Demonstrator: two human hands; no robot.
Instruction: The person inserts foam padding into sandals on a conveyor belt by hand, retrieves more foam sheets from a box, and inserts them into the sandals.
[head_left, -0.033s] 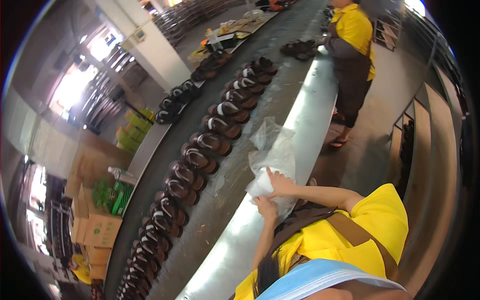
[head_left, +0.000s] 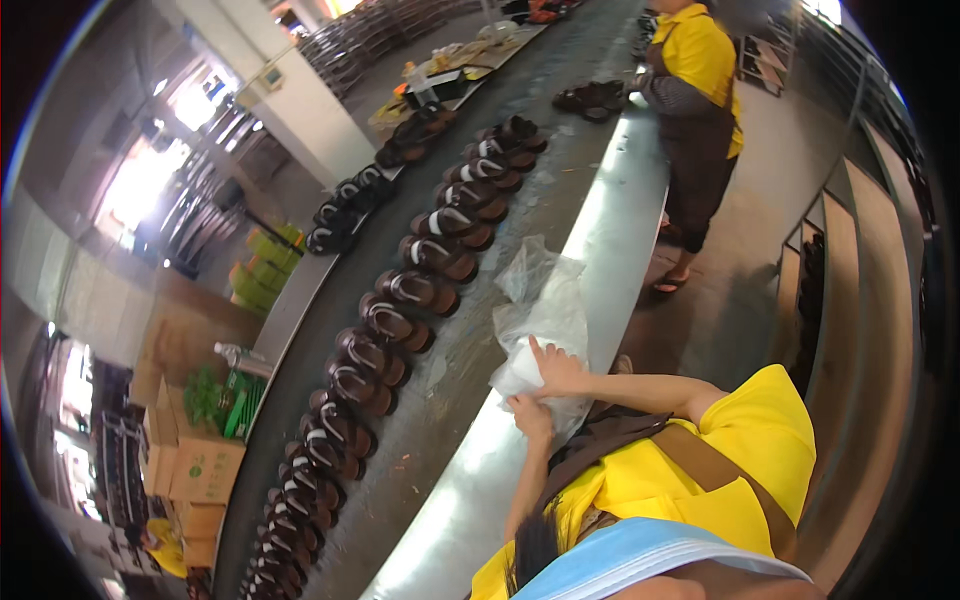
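Observation:
A crumpled clear plastic bag (head_left: 535, 275) lies on the metal edge of the long worktable, and something white and flat (head_left: 522, 368) shows in its near part. My right hand (head_left: 562, 371) rests over the white part with its index finger stretched out, touching it. Just nearer to me, the fingers of my left hand (head_left: 530, 414) are bent against the bag's near edge, gripping the plastic. What lies under my palms is hidden. Left of the bag, a long row of brown strapped sandals (head_left: 390, 320) stands on the dark belt.
The dark belt (head_left: 440, 410) runs away from me beside a shiny metal ledge (head_left: 455, 500). Ahead on the right, a co-worker (head_left: 690, 110) stands by more dark sandals (head_left: 590, 100). Cardboard boxes (head_left: 200, 460) and black sandals (head_left: 350, 205) are across the belt; shelving (head_left: 850, 300) stands at right.
The view has shifted very slightly, moving the background a little left. Both hands keep their places on the plastic bag.

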